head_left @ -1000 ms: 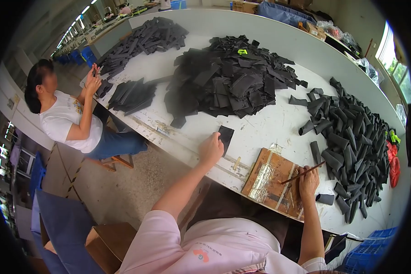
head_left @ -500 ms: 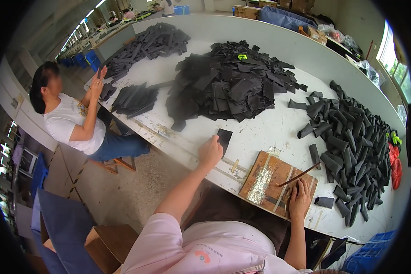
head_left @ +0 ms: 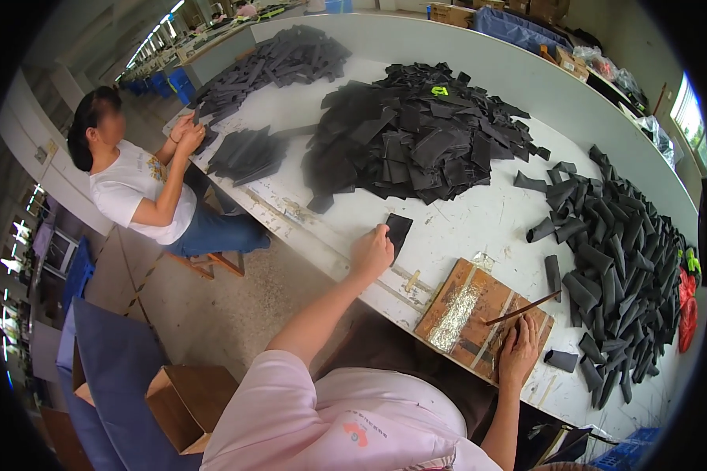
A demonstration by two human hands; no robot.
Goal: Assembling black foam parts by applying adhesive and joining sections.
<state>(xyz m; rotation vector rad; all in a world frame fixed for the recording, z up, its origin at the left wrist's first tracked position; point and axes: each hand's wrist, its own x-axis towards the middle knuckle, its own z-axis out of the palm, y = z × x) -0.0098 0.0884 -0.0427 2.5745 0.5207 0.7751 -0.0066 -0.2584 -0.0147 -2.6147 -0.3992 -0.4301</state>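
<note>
My left hand (head_left: 371, 253) is closed at the left edge of a flat black fabric piece (head_left: 399, 235), which lies on the white table in front of the large heap. Its fingertips pinch that edge. My right hand (head_left: 519, 350) rests with fingers spread on the right end of a wooden board (head_left: 434, 308) bound with clear tape. Just beyond those fingers, a thin brown stick (head_left: 524, 307) slants up across the board, its far end past the board's edge. A short black fabric tube (head_left: 561, 360) lies right of this hand.
Flat black pieces form a big heap (head_left: 424, 149) at the table's middle. Black tubes pile up (head_left: 617, 267) at right, beside a red plastic bag (head_left: 686, 310). At left a seated co-worker (head_left: 145, 184) handles something near a fanned stack (head_left: 247, 155). A raised rim (head_left: 495, 43) borders the table.
The whole view has shifted slightly. My hands keep much the same places, at the fabric piece and on the board. The co-worker's raised hands have come down and closer together.
</note>
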